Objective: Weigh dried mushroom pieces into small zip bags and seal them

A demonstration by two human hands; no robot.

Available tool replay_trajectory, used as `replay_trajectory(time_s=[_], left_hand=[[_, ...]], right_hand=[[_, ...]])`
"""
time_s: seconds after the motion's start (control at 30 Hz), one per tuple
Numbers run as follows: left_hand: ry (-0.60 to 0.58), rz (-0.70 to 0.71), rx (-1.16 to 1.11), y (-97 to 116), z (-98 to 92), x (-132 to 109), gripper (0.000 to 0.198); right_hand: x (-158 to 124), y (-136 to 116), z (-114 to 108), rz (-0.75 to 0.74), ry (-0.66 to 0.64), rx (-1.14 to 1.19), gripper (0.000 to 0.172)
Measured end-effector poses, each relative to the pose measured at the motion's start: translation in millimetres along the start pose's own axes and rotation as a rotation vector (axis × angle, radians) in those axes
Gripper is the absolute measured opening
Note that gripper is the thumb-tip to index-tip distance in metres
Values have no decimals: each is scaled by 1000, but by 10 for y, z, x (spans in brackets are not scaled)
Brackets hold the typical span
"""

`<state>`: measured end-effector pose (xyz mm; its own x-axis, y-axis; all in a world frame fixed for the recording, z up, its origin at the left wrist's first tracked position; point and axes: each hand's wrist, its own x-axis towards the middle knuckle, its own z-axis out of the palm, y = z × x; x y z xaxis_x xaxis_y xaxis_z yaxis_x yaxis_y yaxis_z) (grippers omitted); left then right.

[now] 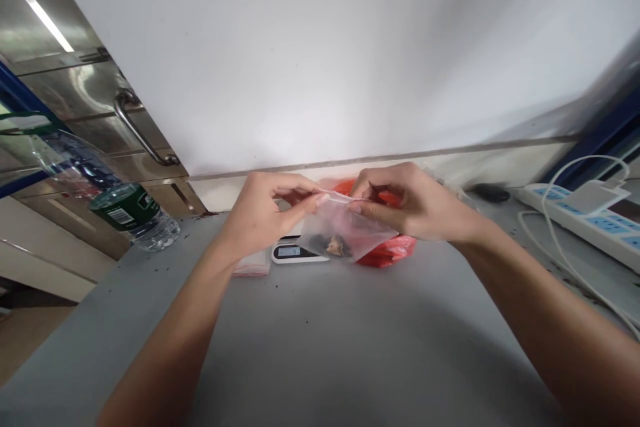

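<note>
Head view, looking down on a grey, smooth-topped table (320, 347). The left hand (263, 213) pinches the top edge of a small, translucent plastic zip bag (367, 233) between thumb and forefinger. The right hand (407, 203) pinches the same edge a little further along, also between thumb and fingers; the two sets of fingertips lie near each other. Whether the zip is sealed cannot be told. The bag hangs from both grips above the middle of the table, and a clump of dark and tan dried pieces (337, 246) lies in its lower part.

Behind the bag, and partly covered by it, are a flat white digital scale (303, 257) with a small lit display, its reading too small to tell, and a crumpled, shiny red plastic bag (390, 252). Left of the scale and just beside it lie flat, clear plastic bags with red-lined edges (253, 264), partly hidden by the left hand.

At the left of the table stands a large clear plastic bottle with a green label (129, 208), appearing tilted through the lens. At the right, a long white power strip with blue socket faces (595, 219) carries a white charger (593, 197); a thin white cable loops nearby. Small dark specks dot the tabletop. Beyond rises a plain white panel (320, 60), with brushed-steel doors (83, 90) to its left.
</note>
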<state>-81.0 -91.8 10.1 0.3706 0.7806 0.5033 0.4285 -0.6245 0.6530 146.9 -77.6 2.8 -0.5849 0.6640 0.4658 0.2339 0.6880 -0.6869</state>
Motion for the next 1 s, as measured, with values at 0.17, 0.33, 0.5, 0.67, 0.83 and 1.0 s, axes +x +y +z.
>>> replay_trajectory(time_s=[0.17,0.33,0.5,0.67,0.83,1.0], left_hand=[[-35,15,0,8,0,4,19],[-61,25,44,3,27,-9,22],[-39,19,61,-26,63,-8,20],[-37,1,-12,9,41,-14,14],[-113,7,10,18,53,-29,18],[-127,25,32,13,85,-28,19]], right_hand=[[10,11,13,34,-36,13,19],[17,36,28,-21,-22,-16,17],[-2,69,6,-39,0,-68,19],[-8,59,-19,10,-23,-48,20],[0,79,3,-56,-55,-99,18],[-1,103,13,-164,-44,-171,15]])
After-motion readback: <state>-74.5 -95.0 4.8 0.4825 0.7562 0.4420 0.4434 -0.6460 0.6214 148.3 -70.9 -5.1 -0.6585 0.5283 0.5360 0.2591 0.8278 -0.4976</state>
